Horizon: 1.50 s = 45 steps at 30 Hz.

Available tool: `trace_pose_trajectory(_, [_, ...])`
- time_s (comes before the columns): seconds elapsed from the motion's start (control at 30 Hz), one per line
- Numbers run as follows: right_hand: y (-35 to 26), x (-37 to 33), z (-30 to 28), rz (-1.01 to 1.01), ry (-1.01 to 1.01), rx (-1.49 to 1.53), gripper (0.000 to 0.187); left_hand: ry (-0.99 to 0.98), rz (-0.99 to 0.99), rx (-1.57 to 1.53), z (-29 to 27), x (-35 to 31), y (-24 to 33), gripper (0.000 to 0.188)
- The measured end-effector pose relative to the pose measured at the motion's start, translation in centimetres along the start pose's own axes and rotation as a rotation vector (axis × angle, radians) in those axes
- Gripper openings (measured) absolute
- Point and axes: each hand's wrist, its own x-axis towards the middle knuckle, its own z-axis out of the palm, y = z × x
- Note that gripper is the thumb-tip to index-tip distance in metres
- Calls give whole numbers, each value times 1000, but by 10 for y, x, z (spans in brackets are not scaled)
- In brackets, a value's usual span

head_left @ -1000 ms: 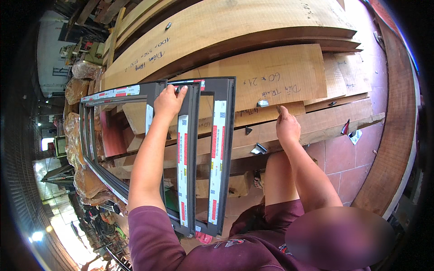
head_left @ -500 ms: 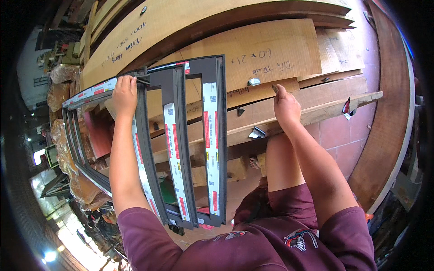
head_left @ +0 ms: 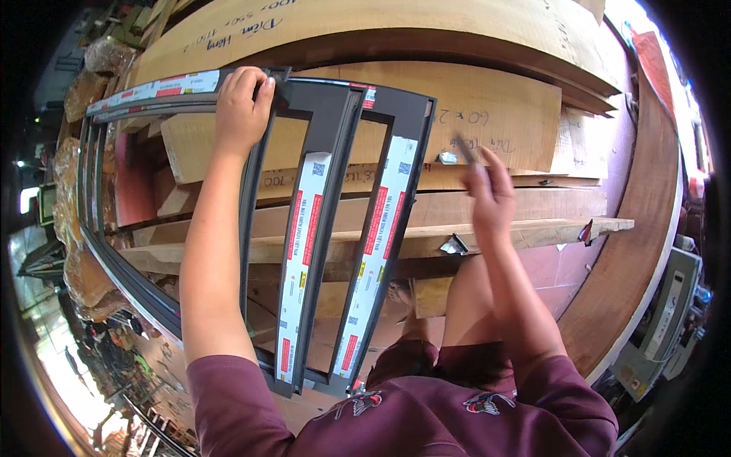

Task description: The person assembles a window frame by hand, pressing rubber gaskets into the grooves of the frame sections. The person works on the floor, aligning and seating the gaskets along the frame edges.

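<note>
Several dark grey metal frames (head_left: 327, 126) stand together on edge in front of me, with white and red protective film (head_left: 378, 236) stuck along their bars. My left hand (head_left: 242, 114) is closed over the top corner of one of the frames, fingers curled round its edge. To the right of the frames, my right hand (head_left: 491, 190) is raised in the air, touching no frame. Between its fingers is a thin dark object (head_left: 462, 149), too smeared by motion to tell its kind.
Large wooden boards (head_left: 502, 99) with handwriting lie stacked beyond the frames. A long narrow plank (head_left: 525, 230) crosses in front of my legs, with crumpled film scraps (head_left: 454, 244) on it. Another long board (head_left: 636, 221) runs along the right. Plastic-wrapped bundles (head_left: 80, 228) line the left.
The nearest frames have shifted right and now tilt more. My left hand has moved right and slightly up with them. My right hand has come a little lower and right, its fingers looser.
</note>
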Motion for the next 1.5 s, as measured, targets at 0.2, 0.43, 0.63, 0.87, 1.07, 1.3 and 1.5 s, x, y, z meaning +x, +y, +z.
trace_pose_trajectory(0.2, [-93,36,155,14,-645,-94,33,37,-104,5,-2,-11,0,24])
trace_pose_trajectory(0.43, [-81,67,196,106,-693,-134,33,52,-182,-30,4,-12,-5,23])
trace_pose_trajectory(0.63, [-88,69,199,132,-710,-204,33,-24,-346,-234,3,-12,-7,23])
trace_pose_trajectory(0.87, [-84,69,205,182,-641,-58,33,-4,-399,-318,4,-12,-8,21])
trace_pose_trajectory(1.07, [-79,61,218,202,-520,59,31,-18,-385,-285,2,-12,-4,19])
trace_pose_trajectory(1.3, [-77,55,231,112,-437,26,33,36,-334,-393,4,-17,-4,19])
trace_pose_trajectory(1.5, [-71,61,239,-12,-348,4,30,50,-290,-440,1,-14,-1,19])
